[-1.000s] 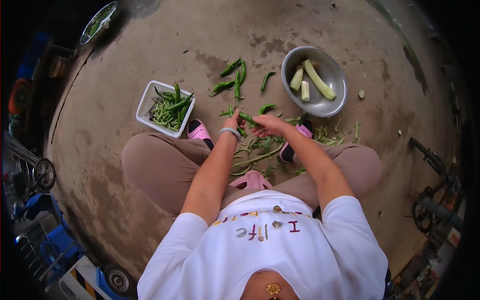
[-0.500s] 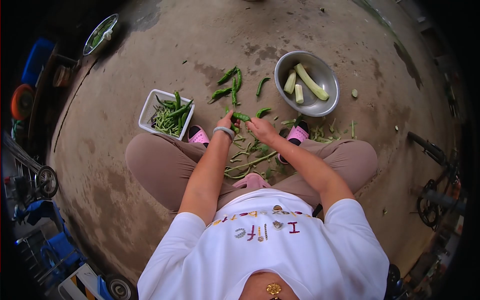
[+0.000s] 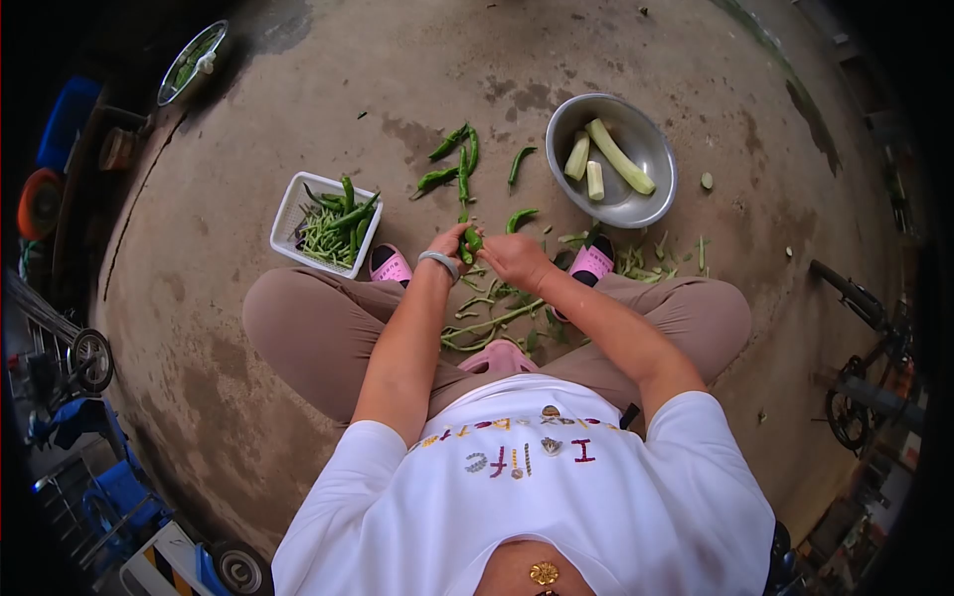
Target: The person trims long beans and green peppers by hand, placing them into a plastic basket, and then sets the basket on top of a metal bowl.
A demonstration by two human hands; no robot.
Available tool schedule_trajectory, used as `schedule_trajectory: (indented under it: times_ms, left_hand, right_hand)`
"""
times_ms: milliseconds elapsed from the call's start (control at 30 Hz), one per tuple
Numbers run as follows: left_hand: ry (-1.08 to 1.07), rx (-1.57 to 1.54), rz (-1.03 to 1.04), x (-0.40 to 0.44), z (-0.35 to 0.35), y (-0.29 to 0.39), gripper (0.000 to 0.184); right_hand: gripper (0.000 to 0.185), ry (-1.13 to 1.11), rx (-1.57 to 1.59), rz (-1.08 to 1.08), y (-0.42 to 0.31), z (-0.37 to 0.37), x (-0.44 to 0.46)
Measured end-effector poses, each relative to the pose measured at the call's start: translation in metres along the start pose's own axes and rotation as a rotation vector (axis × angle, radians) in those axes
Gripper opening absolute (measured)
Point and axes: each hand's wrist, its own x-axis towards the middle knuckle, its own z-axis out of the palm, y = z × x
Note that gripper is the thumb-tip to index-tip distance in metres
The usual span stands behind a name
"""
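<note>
"What's the largest thing with writing?"
"The white shirt (image 3: 527, 517). I read 'I' and 'life' in decorative letters; a colourful line beside them is partly lost in the folds."
"And after that?"
"The metal basin (image 3: 648, 149), far right, bearing pale green pieces (image 3: 618, 159). The white basket (image 3: 281, 226) sits left, with long green peppers and cut beans (image 3: 323, 236)."
"Any other labels?"
"Dark marks on the pink sandals (image 3: 394, 266) (too tiny to read, I'm afraid)."
"What are the hands doing?"
"The left hand (image 3: 450, 242), grey band at its wrist, has its fingers curled round a green pepper (image 3: 472, 239). The right hand (image 3: 517, 260) meets it from the right, fingers bunched; whether they pinch it, I can't tell."
"How does that pepper look?"
"Glossy, bright green, partly covered by fingers. It's between the feet, just near of the loose peppers (image 3: 464, 175) lying on the floor (image 3: 477, 40)."
</note>
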Motion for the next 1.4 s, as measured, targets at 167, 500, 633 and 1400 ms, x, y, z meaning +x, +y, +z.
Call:
schedule_trajectory:
  times_ms: [167,500,633,1400]
  left_hand:
    - [-0.319,0.066,-0.184,0.005,-0.006,0.001,0.019]
    - [0.281,-0.15,0.378,0.011,-0.008,0.001,0.015]
    - [0.401,0.102,0.366,0.032,-0.02,-0.002,0.018]
    - [0.078,-0.043,0.237,0.01,-0.002,-0.01,0.018]
  right_hand:
    - [0.024,-0.096,0.072,-0.162,-0.019,0.016,-0.009]
    - [0.03,-0.758,-0.283,0.397,0.054,0.045,-0.046]
    - [0.03,-0.606,-0.301,0.67,0.083,0.05,-0.029]
    - [0.026,-0.06,0.328,0.462,0.046,0.011,0.006]
